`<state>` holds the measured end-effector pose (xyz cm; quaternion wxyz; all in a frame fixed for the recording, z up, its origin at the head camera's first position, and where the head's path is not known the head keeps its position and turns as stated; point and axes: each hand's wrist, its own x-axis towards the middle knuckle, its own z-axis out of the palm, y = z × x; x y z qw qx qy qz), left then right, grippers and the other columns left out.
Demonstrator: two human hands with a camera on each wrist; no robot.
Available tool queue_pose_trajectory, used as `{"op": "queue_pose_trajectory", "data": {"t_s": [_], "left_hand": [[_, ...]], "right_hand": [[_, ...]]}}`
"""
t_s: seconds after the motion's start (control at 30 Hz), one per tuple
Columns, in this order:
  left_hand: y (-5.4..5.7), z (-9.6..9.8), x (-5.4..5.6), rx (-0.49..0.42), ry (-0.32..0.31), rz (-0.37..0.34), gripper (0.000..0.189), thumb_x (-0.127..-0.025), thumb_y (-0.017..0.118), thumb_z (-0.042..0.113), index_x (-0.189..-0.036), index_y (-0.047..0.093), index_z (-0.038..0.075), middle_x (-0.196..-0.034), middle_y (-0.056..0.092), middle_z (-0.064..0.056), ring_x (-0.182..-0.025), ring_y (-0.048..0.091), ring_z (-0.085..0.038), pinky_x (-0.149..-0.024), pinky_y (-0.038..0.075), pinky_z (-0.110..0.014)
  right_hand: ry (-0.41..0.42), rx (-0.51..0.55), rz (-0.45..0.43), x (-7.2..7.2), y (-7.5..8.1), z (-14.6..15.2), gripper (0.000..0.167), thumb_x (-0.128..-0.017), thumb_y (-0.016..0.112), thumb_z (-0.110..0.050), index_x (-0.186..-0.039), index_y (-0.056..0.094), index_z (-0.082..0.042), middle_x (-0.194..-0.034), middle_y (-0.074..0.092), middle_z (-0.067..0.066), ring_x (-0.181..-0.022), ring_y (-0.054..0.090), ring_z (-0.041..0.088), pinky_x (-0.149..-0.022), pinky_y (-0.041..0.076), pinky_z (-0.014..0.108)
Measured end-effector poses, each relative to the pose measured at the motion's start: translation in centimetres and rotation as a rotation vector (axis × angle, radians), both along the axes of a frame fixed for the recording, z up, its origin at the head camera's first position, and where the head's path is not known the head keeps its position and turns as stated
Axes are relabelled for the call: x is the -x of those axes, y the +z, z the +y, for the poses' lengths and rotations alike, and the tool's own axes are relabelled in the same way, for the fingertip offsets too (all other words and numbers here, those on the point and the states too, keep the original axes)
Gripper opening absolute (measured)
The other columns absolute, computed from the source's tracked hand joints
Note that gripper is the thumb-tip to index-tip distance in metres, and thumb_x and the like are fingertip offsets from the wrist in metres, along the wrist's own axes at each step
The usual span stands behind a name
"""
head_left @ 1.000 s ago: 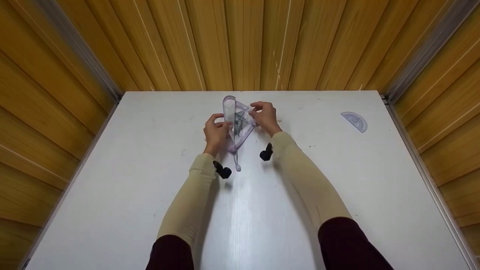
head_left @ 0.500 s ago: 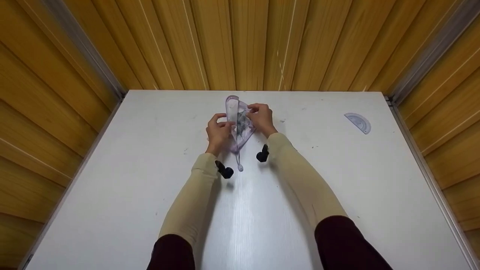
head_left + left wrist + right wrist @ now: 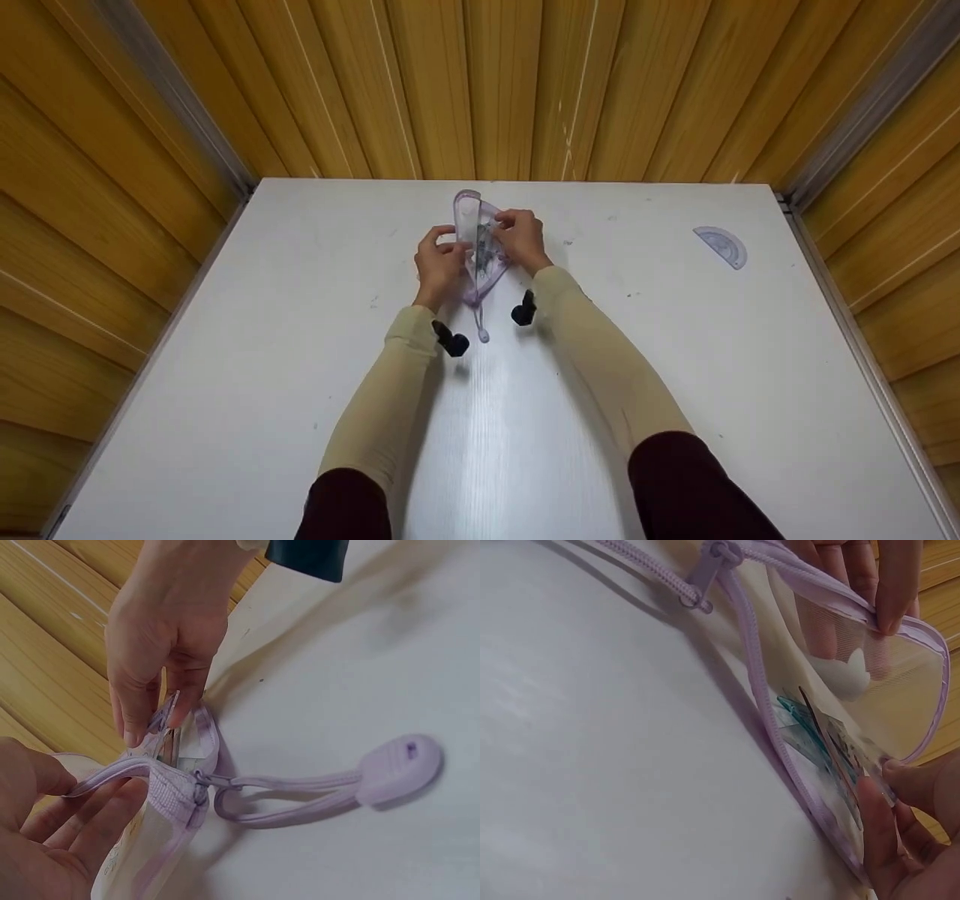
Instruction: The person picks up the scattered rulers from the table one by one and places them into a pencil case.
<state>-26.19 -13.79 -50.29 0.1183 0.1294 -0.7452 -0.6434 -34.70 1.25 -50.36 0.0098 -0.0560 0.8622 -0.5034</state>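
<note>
A translucent lilac mesh zip pouch (image 3: 468, 214) stands unzipped near the table's back edge. My left hand (image 3: 438, 264) holds its left rim between thumb and fingers; in the left wrist view that zipped edge (image 3: 112, 771) runs between them. At the opening, my right hand (image 3: 523, 238) pinches a clear plastic piece (image 3: 166, 714) that looks like a set square, its lower part inside the pouch. Teal and dark slim items (image 3: 810, 720) lie inside, partly hidden by the fingers. From the pouch's near end hangs a zip pull cord with a lilac tab (image 3: 401, 769).
A clear protractor (image 3: 721, 247) lies flat at the right of the white table (image 3: 225, 375). Yellow wood-panel walls (image 3: 502, 90) rise behind and on both sides. Black camera mounts (image 3: 451, 341) sit on both wrists.
My right hand has shifted slightly left toward the pouch, and the clear piece sits deeper in its opening. The left hand keeps its hold. The head view has drifted a little.
</note>
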Motion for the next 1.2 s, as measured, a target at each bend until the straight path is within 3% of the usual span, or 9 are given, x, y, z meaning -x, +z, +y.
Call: {"op": "queue_pose_trajectory", "data": {"t_s": [0.23,0.53,0.8,1.2], "left_hand": [[0.2,0.1,0.0,0.01,0.011,-0.003,0.037,-0.095,0.061,0.0,-0.131,0.063,0.001,-0.095,0.078,-0.013,-0.081,0.074,-0.021,-0.058,0.051,-0.023],[0.2,0.2,0.1,0.013,0.008,0.0,0.036,-0.094,0.062,0.001,-0.131,0.062,0.001,-0.096,0.078,-0.013,-0.084,0.075,-0.02,-0.06,0.052,-0.023],[0.3,0.2,-0.2,-0.026,-0.02,0.009,0.036,-0.097,0.062,0.003,-0.133,0.061,0.002,-0.099,0.077,-0.015,-0.084,0.075,-0.026,-0.061,0.058,-0.029],[0.3,0.0,-0.2,-0.021,0.004,-0.021,0.036,-0.096,0.062,0.002,-0.132,0.062,0.003,-0.095,0.078,-0.01,-0.081,0.073,-0.021,-0.06,0.057,-0.028]], "right_hand": [[-0.014,-0.066,0.009,-0.1,0.2,-0.1,0.027,-0.09,0.072,-0.006,-0.117,0.075,-0.003,-0.107,0.073,0.011,-0.099,0.065,0.022,-0.092,0.052,0.036],[-0.032,-0.115,-0.07,-0.4,0.7,-0.1,0.029,-0.092,0.072,-0.012,-0.12,0.075,-0.006,-0.106,0.072,0.008,-0.096,0.063,0.021,-0.085,0.052,0.036],[-0.025,-0.136,-0.036,-0.6,0.8,0.0,0.029,-0.091,0.075,-0.011,-0.118,0.075,-0.003,-0.105,0.074,0.01,-0.095,0.067,0.022,-0.085,0.053,0.038],[-0.04,-0.236,-0.105,-1.3,2.1,-0.1,0.039,-0.093,0.077,-0.026,-0.126,0.07,-0.006,-0.127,0.069,0.01,-0.1,0.065,0.023,-0.09,0.053,0.041]]}}
